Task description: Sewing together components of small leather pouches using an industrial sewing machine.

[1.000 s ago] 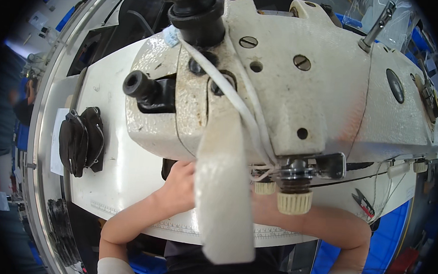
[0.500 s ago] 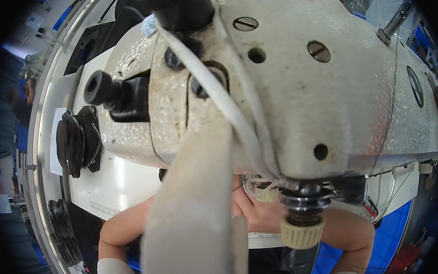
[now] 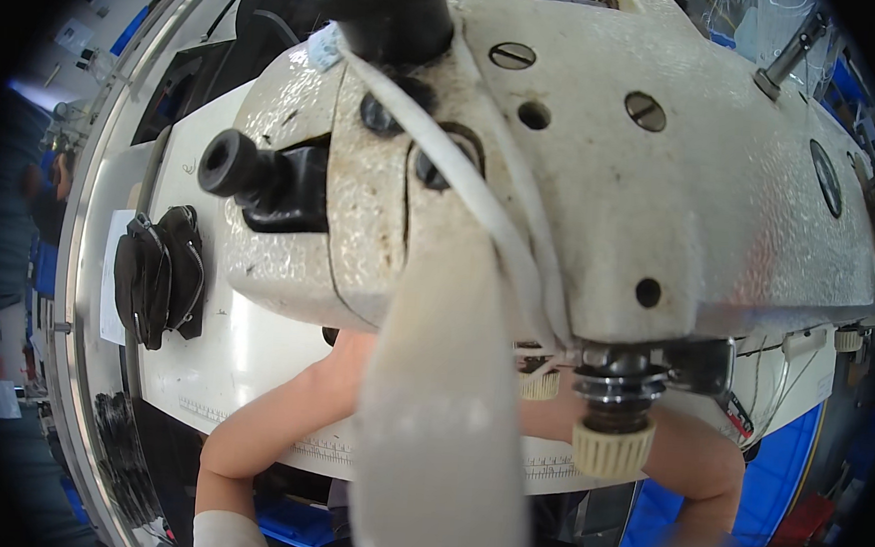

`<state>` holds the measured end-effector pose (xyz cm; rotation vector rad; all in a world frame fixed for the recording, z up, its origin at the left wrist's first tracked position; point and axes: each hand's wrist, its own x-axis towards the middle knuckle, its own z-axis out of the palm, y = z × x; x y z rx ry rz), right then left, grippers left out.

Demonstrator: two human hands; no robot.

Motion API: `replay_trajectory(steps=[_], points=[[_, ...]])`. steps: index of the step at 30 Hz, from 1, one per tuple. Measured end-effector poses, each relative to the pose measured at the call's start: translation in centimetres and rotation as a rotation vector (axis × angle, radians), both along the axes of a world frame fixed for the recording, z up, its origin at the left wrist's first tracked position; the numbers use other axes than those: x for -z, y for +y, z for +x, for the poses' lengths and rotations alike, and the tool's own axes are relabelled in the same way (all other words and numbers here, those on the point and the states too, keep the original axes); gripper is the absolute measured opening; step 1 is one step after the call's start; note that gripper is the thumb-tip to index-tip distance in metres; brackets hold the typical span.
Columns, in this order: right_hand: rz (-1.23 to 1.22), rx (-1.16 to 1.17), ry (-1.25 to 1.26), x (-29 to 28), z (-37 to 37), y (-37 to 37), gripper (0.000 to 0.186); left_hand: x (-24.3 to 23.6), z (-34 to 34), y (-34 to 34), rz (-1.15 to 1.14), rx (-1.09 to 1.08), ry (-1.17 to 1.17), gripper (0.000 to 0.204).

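Note:
A cream-white sewing machine head (image 3: 602, 203) fills the middle of the picture and covers most of what lies beneath it. A pale, blurred bar (image 3: 445, 404) runs down its front, close to the camera. My left hand (image 3: 348, 366) reaches under the machine from the left, its fingers hidden. From the right, my right hand (image 3: 551, 418) comes in behind the tension knob (image 3: 611, 451), and its fingers are hidden too. Whatever either hand touches is out of sight. A white cord (image 3: 444, 164) is looped across the machine's face.
Dark zipped pouches (image 3: 160, 277) lie on the white tabletop (image 3: 242, 352) at the left. A printed ruler (image 3: 322, 449) follows its near edge. Blue material (image 3: 770, 494) shows at the lower right, beside small red-handled snips (image 3: 739, 416). Black strands (image 3: 128, 450) hang at the lower left.
The view has shifted, so the machine sits slightly farther right. My left hand has come into sight left of the pale bar. Fingers seen earlier under the machine are now hidden.

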<state>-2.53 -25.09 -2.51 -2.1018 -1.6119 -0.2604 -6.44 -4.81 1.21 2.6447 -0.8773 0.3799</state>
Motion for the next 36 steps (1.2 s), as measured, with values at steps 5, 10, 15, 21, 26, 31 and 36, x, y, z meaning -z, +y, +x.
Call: replay_trajectory(steps=[5, 10, 15, 21, 26, 31, 36], points=[[0.082, 0.095, -0.057, 0.6, 0.5, 0.6, 0.013, -0.2, -0.7, 1.3, 0.016, -0.023, 0.125, 0.026], [0.023, 0.077, -0.014, -1.0, 0.1, 0.1, 0.014, -1.2, -1.0, 2.2, -0.100, -0.056, 0.450, 0.026], [-0.045, 0.080, -0.191, -1.0, 0.2, -0.4, 0.012, -4.7, 1.1, 1.5, -0.153, -0.070, 0.695, 0.031], [0.019, 0.021, -0.221, 0.1, 0.1, -0.1, 0.011, -0.8, -0.5, 1.4, -0.143, -0.110, 0.295, 0.040], [-0.011, 0.063, -0.244, -0.8, 0.0, -0.1, 0.009, 0.6, -0.1, 1.7, 0.602, 0.146, -0.450, 0.016], [0.028, 0.024, -0.185, 1.8, -0.2, 0.1, 0.009, 0.5, 0.3, 1.0, 0.296, 0.029, -0.125, 0.011], [-0.069, 0.005, -0.221, 1.6, -0.2, 0.0, 0.010, 0.1, 0.5, 0.0, -0.042, -0.134, 0.267, 0.014]])
